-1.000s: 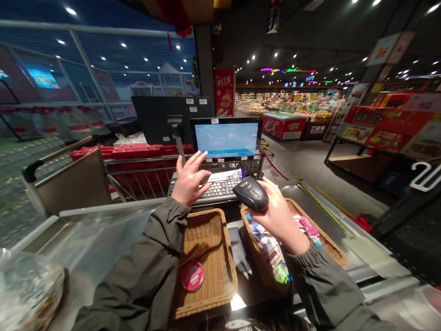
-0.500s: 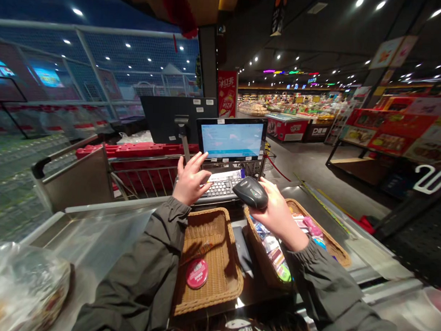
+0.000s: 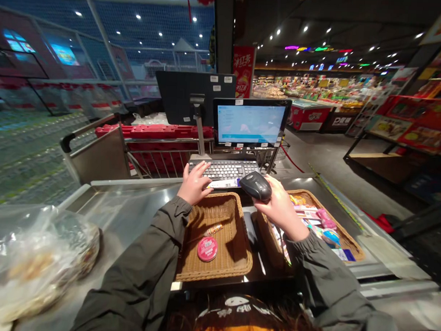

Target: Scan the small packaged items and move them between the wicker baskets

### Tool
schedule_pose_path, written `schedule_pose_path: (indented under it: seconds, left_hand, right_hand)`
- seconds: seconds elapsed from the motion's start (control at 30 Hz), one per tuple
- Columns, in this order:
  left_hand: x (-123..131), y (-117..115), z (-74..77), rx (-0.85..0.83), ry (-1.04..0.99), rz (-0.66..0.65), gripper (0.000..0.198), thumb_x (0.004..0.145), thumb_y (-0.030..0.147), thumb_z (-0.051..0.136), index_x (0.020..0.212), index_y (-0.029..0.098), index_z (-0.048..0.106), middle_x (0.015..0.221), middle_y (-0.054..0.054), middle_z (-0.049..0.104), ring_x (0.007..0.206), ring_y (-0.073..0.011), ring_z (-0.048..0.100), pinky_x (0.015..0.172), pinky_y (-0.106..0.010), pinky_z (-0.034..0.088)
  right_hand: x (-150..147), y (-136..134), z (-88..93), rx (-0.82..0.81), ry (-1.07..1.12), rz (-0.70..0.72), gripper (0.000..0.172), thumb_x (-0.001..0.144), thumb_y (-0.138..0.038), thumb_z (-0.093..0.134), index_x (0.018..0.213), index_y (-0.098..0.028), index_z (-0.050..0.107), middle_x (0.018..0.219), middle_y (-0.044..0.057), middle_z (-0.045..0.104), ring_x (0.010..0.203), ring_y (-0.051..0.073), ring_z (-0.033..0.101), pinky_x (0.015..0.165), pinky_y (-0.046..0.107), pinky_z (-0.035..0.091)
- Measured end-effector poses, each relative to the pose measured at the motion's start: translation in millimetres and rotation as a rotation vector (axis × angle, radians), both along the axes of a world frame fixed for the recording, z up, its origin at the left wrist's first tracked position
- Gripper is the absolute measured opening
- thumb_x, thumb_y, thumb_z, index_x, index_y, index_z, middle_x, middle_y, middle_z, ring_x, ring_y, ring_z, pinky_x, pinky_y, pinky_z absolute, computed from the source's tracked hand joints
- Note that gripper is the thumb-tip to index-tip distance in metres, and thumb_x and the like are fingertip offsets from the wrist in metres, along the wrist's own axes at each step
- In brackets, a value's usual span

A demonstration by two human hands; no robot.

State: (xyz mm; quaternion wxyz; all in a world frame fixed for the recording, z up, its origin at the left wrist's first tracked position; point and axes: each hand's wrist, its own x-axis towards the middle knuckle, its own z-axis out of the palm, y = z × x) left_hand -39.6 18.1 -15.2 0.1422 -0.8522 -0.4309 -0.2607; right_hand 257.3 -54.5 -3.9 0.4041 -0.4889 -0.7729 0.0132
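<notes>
My right hand (image 3: 277, 206) is wrapped round a black barcode scanner (image 3: 256, 186), held above the gap between two wicker baskets. Fingers apart, my left hand (image 3: 195, 184) rests at the left front corner of the black keyboard (image 3: 229, 169) and holds nothing. Below it, the left wicker basket (image 3: 235, 262) contains a round pink tin (image 3: 207, 248) and a small wrapped stick (image 3: 213, 229). The right wicker basket (image 3: 353, 242), partly hidden by my right hand and sleeve, is full of colourful packets (image 3: 325, 218). A lit monitor (image 3: 250, 123) stands behind the keyboard.
A clear plastic bag (image 3: 40, 255) with food inside lies on the metal counter (image 3: 132, 210) at left. Behind are a second, dark monitor (image 3: 186, 99) seen from its back and a cart with red stuff (image 3: 156, 132). Shelves of red boxes (image 3: 432, 115) stand at right.
The view has tilted down and shifted left. A white-and-blue packet or card now shows along the keyboard's front edge. My left hand stays by the keyboard, and the scanner remains in my right hand.
</notes>
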Motion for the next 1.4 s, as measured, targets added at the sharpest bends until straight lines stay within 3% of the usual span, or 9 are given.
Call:
schedule_pose_path:
  seconds: [0.27,0.5,0.77,0.83,0.97,1.1,1.27,1.4]
  left_hand:
    - [-33,-10,-57.4,-0.248,0.114,0.122,0.014,0.077,0.03,0.074,0.088,0.022,0.075,0.152,-0.013,0.046,0.145,-0.035,0.033,0.116,-0.07,0.011]
    - [-42,-16,-105.1,-0.45,0.299,0.145,0.011,0.074,0.028,0.074,0.08,0.019,0.076,0.149,-0.014,0.049,0.147,-0.0374,0.029,0.117,-0.07,0.011]
    - [-35,-24,-127.3,-0.403,0.468,0.176,0.015,0.081,0.015,0.061,0.085,0.014,0.075,0.159,-0.019,0.031,0.15,-0.0327,0.023,0.119,-0.063,0.014]
    - [-35,-25,-130.2,-0.42,0.494,0.189,0.014,0.076,0.018,0.067,0.088,0.015,0.075,0.161,-0.018,0.027,0.151,-0.0335,0.021,0.119,-0.064,0.013]
    - [-33,-27,-122.8,-0.478,0.497,0.157,0.039,0.062,0.038,0.082,0.094,0.017,0.074,0.157,-0.021,0.033,0.15,-0.0395,0.019,0.117,-0.069,0.008]
    - [-5,-27,-91.1,-0.391,0.384,0.022,0.041,0.069,0.048,0.079,0.098,0.018,0.074,0.153,-0.021,0.04,0.148,-0.0391,0.025,0.116,-0.07,0.011]
    - [73,-23,-50.9,-0.317,0.269,-0.152,0.051,0.075,0.053,0.076,0.112,0.019,0.071,0.155,-0.019,0.039,0.148,-0.0391,0.025,0.115,-0.072,0.012]
    - [146,-21,-43.2,-0.359,0.248,-0.249,0.052,0.078,0.055,0.072,0.115,0.019,0.069,0.154,-0.018,0.041,0.147,-0.0377,0.026,0.115,-0.071,0.014]
  right_hand:
    - [-34,7,-20.4,-0.079,-0.002,0.075,0.04,0.068,-0.023,0.066,0.108,-0.017,0.066,0.117,0.014,0.067,0.126,0.037,0.054,0.11,0.055,0.04]
    - [-45,19,-36.3,-0.142,0.021,0.053,0.04,0.068,-0.026,0.066,0.107,-0.017,0.066,0.117,0.015,0.067,0.123,0.038,0.056,0.107,0.057,0.042]
    - [-43,20,-44.3,-0.172,0.057,0.011,0.039,0.066,-0.025,0.067,0.105,-0.017,0.066,0.114,0.014,0.068,0.121,0.037,0.058,0.106,0.054,0.044]
    - [-42,17,-44.6,-0.179,0.061,0.003,0.039,0.066,-0.024,0.067,0.105,-0.017,0.066,0.112,0.014,0.069,0.117,0.036,0.06,0.104,0.053,0.045]
    - [-34,9,-44.8,-0.193,0.071,-0.017,0.044,0.067,-0.023,0.066,0.11,-0.016,0.065,0.116,0.015,0.068,0.117,0.034,0.06,0.104,0.053,0.046]
    - [-14,3,-40.2,-0.184,0.104,-0.079,0.048,0.066,-0.022,0.065,0.114,-0.017,0.063,0.12,0.014,0.067,0.121,0.034,0.058,0.107,0.052,0.043]
    - [28,-11,-26.6,-0.156,0.189,-0.234,0.045,0.07,-0.026,0.064,0.113,-0.015,0.062,0.117,0.016,0.067,0.112,0.033,0.063,0.099,0.052,0.049]
    - [62,-31,-16.2,-0.124,0.267,-0.354,0.03,0.071,-0.03,0.064,0.099,-0.019,0.065,0.105,0.012,0.07,0.099,0.03,0.065,0.09,0.047,0.053]
